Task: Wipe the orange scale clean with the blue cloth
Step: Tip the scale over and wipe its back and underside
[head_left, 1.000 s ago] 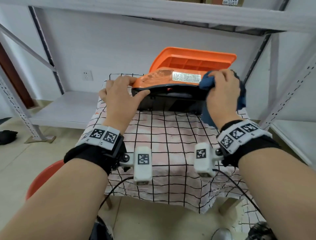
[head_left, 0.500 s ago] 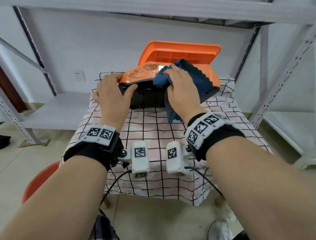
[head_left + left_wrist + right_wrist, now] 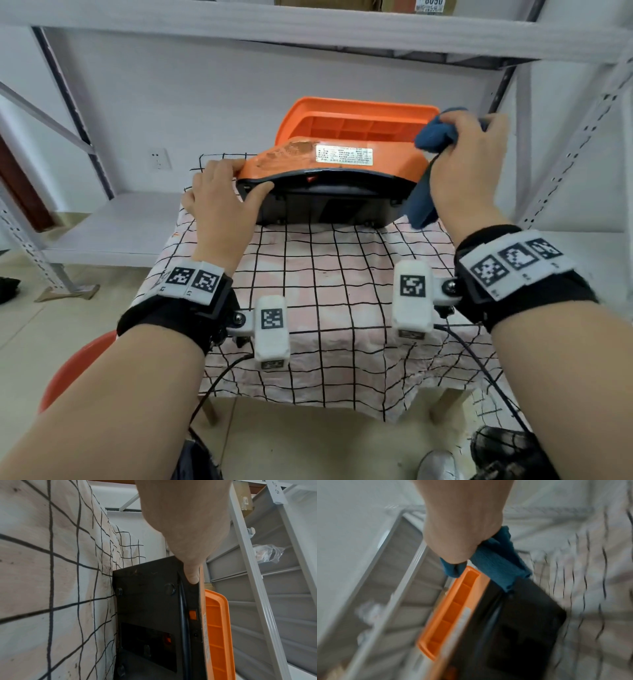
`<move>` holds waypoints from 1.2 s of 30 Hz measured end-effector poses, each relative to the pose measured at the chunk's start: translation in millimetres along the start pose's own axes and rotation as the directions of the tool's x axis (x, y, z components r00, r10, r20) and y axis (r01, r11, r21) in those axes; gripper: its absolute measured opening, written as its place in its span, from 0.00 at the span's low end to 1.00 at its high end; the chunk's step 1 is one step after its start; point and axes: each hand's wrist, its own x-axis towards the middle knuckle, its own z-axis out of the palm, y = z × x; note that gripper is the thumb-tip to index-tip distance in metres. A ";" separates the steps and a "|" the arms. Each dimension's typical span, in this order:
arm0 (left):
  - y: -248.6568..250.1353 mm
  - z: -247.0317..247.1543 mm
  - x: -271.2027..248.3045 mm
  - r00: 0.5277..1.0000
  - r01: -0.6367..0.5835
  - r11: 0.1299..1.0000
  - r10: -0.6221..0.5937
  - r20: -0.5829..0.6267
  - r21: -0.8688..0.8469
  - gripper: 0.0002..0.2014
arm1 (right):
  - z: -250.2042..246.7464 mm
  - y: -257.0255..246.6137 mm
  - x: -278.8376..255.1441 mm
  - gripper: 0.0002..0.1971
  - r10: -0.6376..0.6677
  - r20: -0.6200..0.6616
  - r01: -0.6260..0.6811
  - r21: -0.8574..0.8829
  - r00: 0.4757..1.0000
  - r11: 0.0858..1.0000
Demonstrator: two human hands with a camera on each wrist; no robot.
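The orange scale [image 3: 342, 154] stands tipped on its edge on the checked tablecloth [image 3: 325, 291], its black underside [image 3: 150, 615] facing me and its orange tray [image 3: 453, 608] behind. My left hand [image 3: 222, 195] grips the scale's left end, thumb on the black bottom [image 3: 192, 574], fingers over the orange top. My right hand [image 3: 466, 154] grips the bunched blue cloth [image 3: 433, 135] at the scale's upper right corner; a tail of the cloth [image 3: 501, 563] hangs down beside the right end. The right wrist view is blurred by motion.
Grey metal shelving [image 3: 308, 31] surrounds the small table, with an upright [image 3: 575, 137] close to my right hand and a low shelf [image 3: 113, 226] at the left. A red stool [image 3: 75, 370] stands at lower left. A wrapped bag [image 3: 267, 553] lies on a shelf.
My right hand has swept the blue cloth from the middle of the scale's orange face to its right corner, uncovering the white label. The left hand keeps its grip.
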 end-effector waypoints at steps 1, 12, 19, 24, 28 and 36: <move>0.5 -0.1 0.1 1.000 -0.003 1.000 0.003 -0.001 -0.008 0.20 | 3.0 -2.6 -4.0 0.22 -0.009 -0.011 0.009 -0.047 1.000 0.999; -2.6 0.8 -4.6 1.000 0.004 0.999 -0.005 -0.021 -0.054 0.21 | 79.6 -37.7 -41.7 0.20 -0.352 0.186 0.375 -0.105 0.917 0.921; -1.3 -3.1 -8.1 1.000 -0.004 1.000 0.004 0.004 -0.022 0.21 | 51.0 -8.2 -18.8 0.13 -0.437 0.338 0.450 0.044 0.834 0.892; -4.7 -6.0 -9.4 1.000 -0.007 1.000 0.008 0.024 -0.014 0.22 | 73.7 -30.3 -40.7 0.11 -0.221 0.094 0.219 0.026 0.971 0.975; -5.9 -8.3 -9.1 0.999 0.001 1.000 -0.001 0.035 -0.004 0.22 | 96.6 -67.8 -62.7 0.14 -0.289 0.122 0.280 0.081 0.950 0.957; -4.3 -9.2 -5.8 0.997 0.029 0.999 -0.028 0.068 -0.015 0.21 | 66.5 -27.1 -41.2 0.13 -0.331 0.204 0.324 0.071 0.921 0.944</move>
